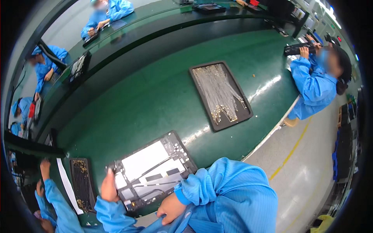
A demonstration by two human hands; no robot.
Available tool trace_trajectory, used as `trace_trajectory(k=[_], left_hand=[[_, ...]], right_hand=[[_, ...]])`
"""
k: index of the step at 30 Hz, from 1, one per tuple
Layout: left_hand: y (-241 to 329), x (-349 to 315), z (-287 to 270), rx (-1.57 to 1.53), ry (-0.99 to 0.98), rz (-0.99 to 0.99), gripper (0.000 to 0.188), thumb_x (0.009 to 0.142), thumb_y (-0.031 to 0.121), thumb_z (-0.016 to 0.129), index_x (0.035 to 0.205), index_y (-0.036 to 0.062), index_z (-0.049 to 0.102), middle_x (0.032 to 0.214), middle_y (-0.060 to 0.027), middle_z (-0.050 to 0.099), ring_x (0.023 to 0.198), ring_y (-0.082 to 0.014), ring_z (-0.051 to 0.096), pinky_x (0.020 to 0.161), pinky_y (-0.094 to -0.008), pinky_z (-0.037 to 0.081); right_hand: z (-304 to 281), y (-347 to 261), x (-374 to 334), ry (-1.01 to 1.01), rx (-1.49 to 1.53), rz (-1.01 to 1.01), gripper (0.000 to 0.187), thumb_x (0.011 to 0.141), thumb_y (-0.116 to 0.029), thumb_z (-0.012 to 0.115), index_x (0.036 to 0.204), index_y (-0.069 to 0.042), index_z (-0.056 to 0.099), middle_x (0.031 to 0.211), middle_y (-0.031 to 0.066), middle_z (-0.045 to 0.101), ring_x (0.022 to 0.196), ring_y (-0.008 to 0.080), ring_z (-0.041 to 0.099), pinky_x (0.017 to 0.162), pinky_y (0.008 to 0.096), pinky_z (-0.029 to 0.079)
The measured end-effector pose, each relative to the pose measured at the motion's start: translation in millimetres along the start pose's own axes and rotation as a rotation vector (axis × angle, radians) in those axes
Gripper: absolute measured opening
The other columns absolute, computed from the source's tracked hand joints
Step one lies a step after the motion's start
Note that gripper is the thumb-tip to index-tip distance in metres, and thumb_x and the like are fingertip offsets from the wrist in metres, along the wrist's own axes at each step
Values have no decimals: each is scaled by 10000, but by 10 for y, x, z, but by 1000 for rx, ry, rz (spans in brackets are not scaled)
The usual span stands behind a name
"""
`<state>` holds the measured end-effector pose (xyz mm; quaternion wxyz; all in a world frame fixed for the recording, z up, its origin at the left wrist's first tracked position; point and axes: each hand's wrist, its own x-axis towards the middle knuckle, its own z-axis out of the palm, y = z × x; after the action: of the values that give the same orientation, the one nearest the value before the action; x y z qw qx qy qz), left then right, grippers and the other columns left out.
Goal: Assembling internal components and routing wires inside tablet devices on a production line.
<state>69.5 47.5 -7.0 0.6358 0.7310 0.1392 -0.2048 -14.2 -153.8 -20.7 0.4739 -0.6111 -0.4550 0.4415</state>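
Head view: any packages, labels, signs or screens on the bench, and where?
Opened tablet-like device: near bench edge, held by left hand; dark rectangular frame, white and grey panels inside.
Dark tray: bench middle, rectangular, holding pale cables with gold ends.
Second dark tray: far left, similar gold-tipped parts.
No clear packages, labels or signs.

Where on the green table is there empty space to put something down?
The widest bare stretch of the green table lies between the open tablet frame and the dark tray of thin cables. More lies right of that tray, toward the table edge. It is crowded low down, where the left hand, the right hand and the second tray sit.
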Motion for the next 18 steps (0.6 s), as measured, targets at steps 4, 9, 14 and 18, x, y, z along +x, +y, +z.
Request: trace_trajectory(k=[4,9,14,18], left_hand=[[142,85,73,49,54,32,478,831,386,421,1034,-39,502,982,-103,538,866,-151,492,772,-262,382],[272,289,314,244,205,98,488,781,391,507,956,-65,530,895,-162,573,830,-214,539,762,-297,392],[568,394,-420,472,760,491,351,803,264,497,982,-38,522,915,-176,564,863,-245,538,792,-289,390],[260,336,-1189,944,771,199,312,781,229,515,978,-11,541,918,-184,564,867,-293,538,790,-307,401]], right_hand=[[-132,-14,58,17,131,70,470,793,-378,444,1055,12,443,961,204,530,885,315,516,758,353,406],[-400,-33,-29,35,228,303,570,812,-430,409,1142,35,383,1011,184,524,932,264,514,813,307,395],[-628,-150,4,176,427,506,519,799,-326,501,1178,-1,357,1016,134,527,904,181,514,773,251,405],[-404,-175,-2,411,1010,425,549,809,-217,509,1250,-33,241,949,100,530,747,132,512,663,240,425]])
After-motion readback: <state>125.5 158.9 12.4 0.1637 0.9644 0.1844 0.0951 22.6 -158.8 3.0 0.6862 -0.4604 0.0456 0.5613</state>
